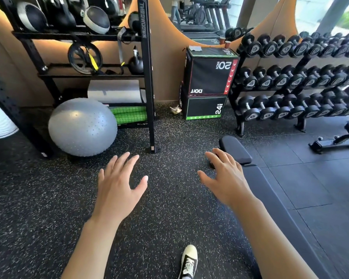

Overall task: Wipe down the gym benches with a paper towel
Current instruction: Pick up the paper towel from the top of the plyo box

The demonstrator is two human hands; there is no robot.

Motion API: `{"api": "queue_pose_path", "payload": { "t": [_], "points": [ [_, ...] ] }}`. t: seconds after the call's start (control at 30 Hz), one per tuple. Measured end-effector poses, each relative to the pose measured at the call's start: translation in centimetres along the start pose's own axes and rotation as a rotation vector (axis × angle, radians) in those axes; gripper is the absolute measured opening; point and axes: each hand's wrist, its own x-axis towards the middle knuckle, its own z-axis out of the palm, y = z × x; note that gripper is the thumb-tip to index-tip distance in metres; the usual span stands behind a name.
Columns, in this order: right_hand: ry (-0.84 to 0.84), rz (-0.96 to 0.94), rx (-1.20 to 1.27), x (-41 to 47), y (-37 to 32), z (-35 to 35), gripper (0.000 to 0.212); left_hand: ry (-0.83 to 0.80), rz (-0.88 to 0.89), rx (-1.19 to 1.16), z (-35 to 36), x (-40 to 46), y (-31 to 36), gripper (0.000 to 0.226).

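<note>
Black padded gym bench (270, 188) runs along the right side, on the speckled rubber floor (169, 198). Left hand (117, 184) is held out above the floor, fingers spread, grasping nothing. Right hand (226, 178) is likewise released, fingers spread, over the bench's left edge; contact cannot be determined. Second bench (343, 137) stands at far right, before the dumbbell rack (296, 77). Grey exercise ball (82, 126) rests at left.
</note>
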Motion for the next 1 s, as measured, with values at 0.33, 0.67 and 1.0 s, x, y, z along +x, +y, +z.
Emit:
{"api": "queue_pose_path", "payload": {
  "t": [0.33,0.67,1.0],
  "points": [
    [-0.007,0.061,0.075,14.6,6.6,1.5,0.072,-0.050,0.034,0.033,5.3,16.0,2.7,0.070],
    [0.001,0.042,0.078,28.8,10.3,-0.2,0.076,-0.016,0.007,0.009,6.6,29.7,5.3,0.067],
    [0.015,0.085,0.083,41.5,10.9,1.4,0.070,-0.004,0.060,-0.032,9.3,43.8,1.9,0.066]
  ]
}}
